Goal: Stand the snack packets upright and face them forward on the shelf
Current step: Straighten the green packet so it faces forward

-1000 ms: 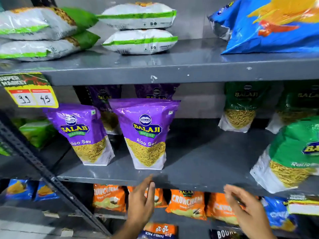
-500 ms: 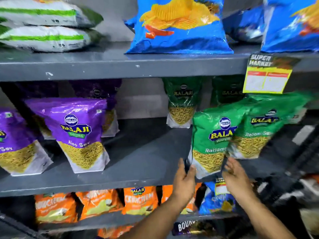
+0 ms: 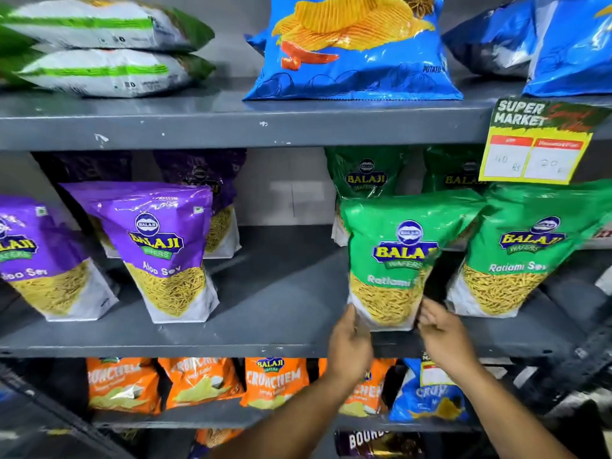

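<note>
A green Ratlami Sev packet (image 3: 394, 256) stands upright, label forward, near the front of the grey middle shelf (image 3: 271, 326). My left hand (image 3: 349, 342) grips its lower left corner. My right hand (image 3: 442, 332) touches its lower right corner with fingers spread. A second green Ratlami Sev packet (image 3: 523, 250) stands upright just to its right. Two more green packets (image 3: 366, 175) stand behind in shadow. Two purple Aloo Sev packets (image 3: 162, 250) (image 3: 39, 260) stand facing forward on the left, with others behind them.
The top shelf carries blue potato chip bags (image 3: 351, 48) and flat white-and-green bags (image 3: 99, 44). A yellow price tag (image 3: 536, 144) hangs from its edge at right. Orange Crunchem packets (image 3: 275, 380) and a blue packet (image 3: 427, 392) line the lower shelf. Bare shelf lies between the purple and green packets.
The view has shifted right from the purple packets to the green ones. Both hands rose from below the shelf edge to the base of the front green packet, which now stands straighter.
</note>
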`<move>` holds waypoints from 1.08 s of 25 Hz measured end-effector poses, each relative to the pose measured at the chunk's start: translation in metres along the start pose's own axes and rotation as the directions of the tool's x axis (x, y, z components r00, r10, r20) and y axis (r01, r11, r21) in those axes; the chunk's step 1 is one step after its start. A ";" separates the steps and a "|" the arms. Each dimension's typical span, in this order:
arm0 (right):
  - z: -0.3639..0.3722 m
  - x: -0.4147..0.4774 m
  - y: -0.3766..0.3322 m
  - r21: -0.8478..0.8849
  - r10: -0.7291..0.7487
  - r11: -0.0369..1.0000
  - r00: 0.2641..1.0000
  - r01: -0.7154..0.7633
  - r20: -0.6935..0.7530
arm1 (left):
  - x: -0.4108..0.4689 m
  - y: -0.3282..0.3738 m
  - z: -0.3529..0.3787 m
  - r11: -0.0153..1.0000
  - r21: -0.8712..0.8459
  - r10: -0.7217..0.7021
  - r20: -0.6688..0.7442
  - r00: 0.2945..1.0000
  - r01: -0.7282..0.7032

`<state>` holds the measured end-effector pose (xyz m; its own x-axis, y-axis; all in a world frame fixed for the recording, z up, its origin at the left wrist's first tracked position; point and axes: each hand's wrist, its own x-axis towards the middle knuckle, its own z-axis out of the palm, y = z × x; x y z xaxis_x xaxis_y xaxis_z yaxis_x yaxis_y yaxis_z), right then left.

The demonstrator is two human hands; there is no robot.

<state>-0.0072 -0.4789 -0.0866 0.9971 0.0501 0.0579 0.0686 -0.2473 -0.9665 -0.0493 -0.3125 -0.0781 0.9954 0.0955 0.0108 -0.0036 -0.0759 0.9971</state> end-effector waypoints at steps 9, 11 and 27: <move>0.020 0.027 0.013 -0.032 0.091 0.996 0.995 -0.089 0.049 | 0.039 -0.013 -0.043 0.998 -0.014 0.066 -0.023 0.998 -0.066; 0.019 0.028 0.014 -0.038 0.103 0.994 0.994 -0.101 0.039 | 0.040 -0.016 -0.043 0.998 -0.020 0.052 -0.014 0.999 -0.053; 0.025 0.025 0.018 -0.191 0.031 0.981 0.998 -0.018 0.061 | 0.025 -0.008 -0.042 1.000 0.016 0.019 0.006 1.000 -0.019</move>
<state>0.0181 -0.4580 -0.1089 0.9947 0.1018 0.0127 0.0554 -0.4287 -0.9017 -0.0284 -0.2680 -0.0826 0.9957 0.0880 0.0292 -0.0210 -0.0931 0.9954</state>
